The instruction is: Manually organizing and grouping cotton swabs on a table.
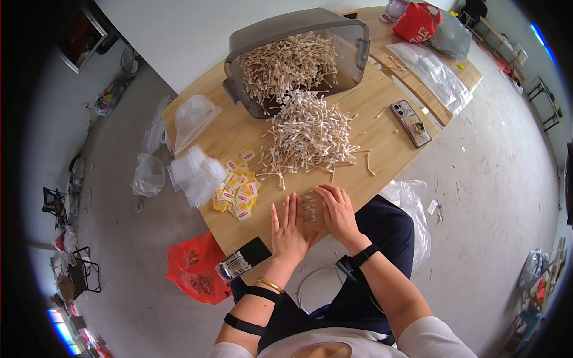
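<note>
A short row of cotton swabs (309, 209) lies at the table's near edge, between my two hands; whether a clear bag surrounds it, I cannot tell. My left hand (290, 230) rests flat along the row's left side, fingers stretched out. On the other side is my right hand (339, 215), its fingers laid forward and slightly bent, its thumb pointing toward the row. Just beyond them spreads a big loose heap of cotton swabs (310, 134). Left of the heap sits a pile of small yellow-and-white labels (239, 188).
A grey plastic bin (286, 22) lies tipped behind the heap, full of swabs. Clear bags (197, 173) are stacked at left. A phone (410, 123) lies at right. A black card (253, 252) and a swab pack (234, 264) overlap the near-left edge, above a red bag (185, 280).
</note>
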Demonstrator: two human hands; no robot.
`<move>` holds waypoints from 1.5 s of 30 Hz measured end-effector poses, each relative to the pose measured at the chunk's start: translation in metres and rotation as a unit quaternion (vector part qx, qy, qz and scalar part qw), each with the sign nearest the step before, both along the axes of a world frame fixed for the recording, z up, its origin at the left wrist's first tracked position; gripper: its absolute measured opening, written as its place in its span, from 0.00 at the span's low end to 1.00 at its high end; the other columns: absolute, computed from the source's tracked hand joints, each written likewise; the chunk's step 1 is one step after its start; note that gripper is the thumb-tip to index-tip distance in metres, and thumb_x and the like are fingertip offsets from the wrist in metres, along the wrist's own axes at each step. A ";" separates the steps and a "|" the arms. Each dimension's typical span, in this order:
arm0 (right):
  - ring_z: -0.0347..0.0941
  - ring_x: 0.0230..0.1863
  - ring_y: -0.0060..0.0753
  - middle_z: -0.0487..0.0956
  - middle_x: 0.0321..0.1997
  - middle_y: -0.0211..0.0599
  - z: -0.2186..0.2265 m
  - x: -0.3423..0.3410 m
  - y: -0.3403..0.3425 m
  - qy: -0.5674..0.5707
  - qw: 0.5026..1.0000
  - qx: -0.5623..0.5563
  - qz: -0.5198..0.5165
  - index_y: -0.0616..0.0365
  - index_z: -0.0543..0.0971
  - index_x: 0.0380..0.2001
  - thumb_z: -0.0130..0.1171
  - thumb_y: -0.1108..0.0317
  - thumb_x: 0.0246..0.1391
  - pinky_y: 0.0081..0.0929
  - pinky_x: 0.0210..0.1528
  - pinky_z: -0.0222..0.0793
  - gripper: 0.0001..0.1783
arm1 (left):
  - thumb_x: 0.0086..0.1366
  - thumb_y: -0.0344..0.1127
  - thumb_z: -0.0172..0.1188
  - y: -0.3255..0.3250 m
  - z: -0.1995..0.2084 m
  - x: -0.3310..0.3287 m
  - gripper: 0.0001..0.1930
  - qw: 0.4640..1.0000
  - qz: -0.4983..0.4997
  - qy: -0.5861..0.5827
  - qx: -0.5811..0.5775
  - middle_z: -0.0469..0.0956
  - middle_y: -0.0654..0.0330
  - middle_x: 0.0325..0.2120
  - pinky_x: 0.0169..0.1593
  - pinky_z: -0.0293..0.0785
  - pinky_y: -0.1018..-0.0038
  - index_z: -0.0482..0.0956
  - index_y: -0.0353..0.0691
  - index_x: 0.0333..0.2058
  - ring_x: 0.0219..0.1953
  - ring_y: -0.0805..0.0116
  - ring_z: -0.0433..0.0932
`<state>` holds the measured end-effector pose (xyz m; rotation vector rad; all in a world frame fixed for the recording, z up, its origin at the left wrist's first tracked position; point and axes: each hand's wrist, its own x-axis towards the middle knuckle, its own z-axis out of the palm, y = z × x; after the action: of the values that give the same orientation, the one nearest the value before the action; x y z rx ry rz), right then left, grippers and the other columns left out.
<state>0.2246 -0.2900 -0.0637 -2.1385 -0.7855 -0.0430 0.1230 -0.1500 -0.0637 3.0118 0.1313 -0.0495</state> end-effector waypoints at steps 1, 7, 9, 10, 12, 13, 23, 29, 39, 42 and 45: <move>0.67 0.61 0.51 0.74 0.58 0.44 0.000 0.000 0.000 0.000 1.000 0.000 -0.001 0.59 0.74 0.57 0.51 0.76 0.57 0.43 0.65 0.63 0.22 | 0.68 0.63 0.50 -0.001 0.002 0.001 0.49 1.000 0.003 0.001 0.001 0.45 0.49 0.75 0.76 0.28 0.45 0.46 0.30 0.72 0.78 0.57 0.39; 0.68 0.60 0.50 0.74 0.57 0.43 -0.001 0.000 0.000 -0.006 1.000 -0.004 -0.003 0.58 0.74 0.57 0.52 0.77 0.57 0.43 0.64 0.63 0.23 | 0.68 0.64 0.50 -0.003 0.003 0.003 0.50 1.000 0.008 -0.011 -0.019 0.45 0.46 0.75 0.76 0.28 0.45 0.46 0.28 0.72 0.78 0.55 0.39; 0.68 0.60 0.50 0.74 0.57 0.42 -0.003 0.000 0.000 -0.008 1.000 -0.004 0.000 0.58 0.74 0.56 0.53 0.76 0.56 0.42 0.64 0.63 0.23 | 0.68 0.64 0.49 -0.003 0.003 0.004 0.49 1.000 0.006 -0.016 -0.024 0.45 0.46 0.75 0.76 0.28 0.45 0.46 0.28 0.72 0.78 0.55 0.39; 0.68 0.60 0.50 0.74 0.57 0.42 -0.003 0.000 -0.001 -0.008 1.000 -0.005 -0.001 0.58 0.74 0.56 0.53 0.76 0.56 0.42 0.64 0.63 0.23 | 0.68 0.64 0.49 -0.004 0.005 0.005 0.49 1.000 -0.007 -0.013 -0.025 0.44 0.45 0.74 0.76 0.28 0.45 0.46 0.29 0.72 0.78 0.54 0.39; 0.68 0.60 0.50 0.74 0.57 0.42 -0.002 0.000 -0.001 -0.019 1.000 -0.004 -0.004 0.58 0.74 0.56 0.53 0.76 0.56 0.42 0.64 0.63 0.22 | 0.69 0.64 0.48 -0.004 0.003 0.004 0.49 0.999 -0.020 -0.010 -0.026 0.44 0.45 0.74 0.76 0.28 0.45 0.45 0.29 0.72 0.78 0.54 0.38; 0.68 0.60 0.50 0.74 0.57 0.42 -0.002 0.000 0.000 -0.019 1.000 -0.003 -0.003 0.58 0.74 0.56 0.53 0.76 0.56 0.42 0.64 0.63 0.22 | 0.69 0.64 0.48 -0.004 -0.002 0.002 0.49 0.999 -0.022 -0.013 -0.031 0.44 0.45 0.74 0.76 0.29 0.45 0.45 0.29 0.72 0.78 0.53 0.38; 0.68 0.60 0.49 0.74 0.57 0.42 -0.001 -0.001 0.000 -0.014 1.000 -0.001 -0.003 0.58 0.74 0.56 0.53 0.75 0.56 0.42 0.64 0.63 0.22 | 0.69 0.65 0.47 -0.007 -0.004 -0.004 0.49 0.999 -0.026 -0.010 -0.046 0.44 0.45 0.75 0.76 0.30 0.47 0.45 0.31 0.73 0.78 0.53 0.38; 0.68 0.60 0.49 0.75 0.57 0.42 -0.004 0.000 -0.003 -0.019 1.000 -0.006 -0.002 0.58 0.75 0.56 0.54 0.75 0.55 0.42 0.64 0.63 0.23 | 0.70 0.60 0.50 -0.006 0.002 -0.004 0.48 0.994 -0.013 -0.029 -0.104 0.42 0.44 0.75 0.76 0.29 0.45 0.43 0.30 0.73 0.77 0.51 0.39; 0.68 0.61 0.48 0.75 0.57 0.41 -0.002 0.000 0.000 -0.034 0.999 -0.018 0.011 0.58 0.75 0.56 0.55 0.75 0.54 0.42 0.65 0.63 0.24 | 0.70 0.59 0.49 0.007 -0.001 -0.003 0.47 0.998 -0.016 -0.031 -0.057 0.46 0.46 0.74 0.75 0.29 0.45 0.42 0.29 0.73 0.77 0.53 0.41; 0.67 0.64 0.47 0.74 0.60 0.42 0.000 0.000 -0.002 -0.032 0.999 -0.030 0.030 0.59 0.74 0.57 0.55 0.74 0.56 0.42 0.69 0.61 0.23 | 0.71 0.61 0.46 0.009 0.007 -0.007 0.47 0.997 -0.010 -0.024 -0.075 0.46 0.46 0.74 0.75 0.29 0.44 0.43 0.29 0.73 0.77 0.51 0.42; 0.60 0.71 0.48 0.68 0.68 0.45 0.004 -0.001 -0.005 -0.069 0.991 -0.094 0.061 0.60 0.69 0.63 0.57 0.65 0.59 0.44 0.75 0.52 0.29 | 0.71 0.63 0.44 0.023 0.008 -0.016 0.47 0.997 0.021 -0.039 -0.067 0.46 0.46 0.74 0.75 0.29 0.44 0.43 0.29 0.73 0.77 0.49 0.40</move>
<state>0.2232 -0.2949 -0.0597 -2.2780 -1.0348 -0.0549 0.1066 -0.1274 -0.0552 2.8703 0.1765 0.0602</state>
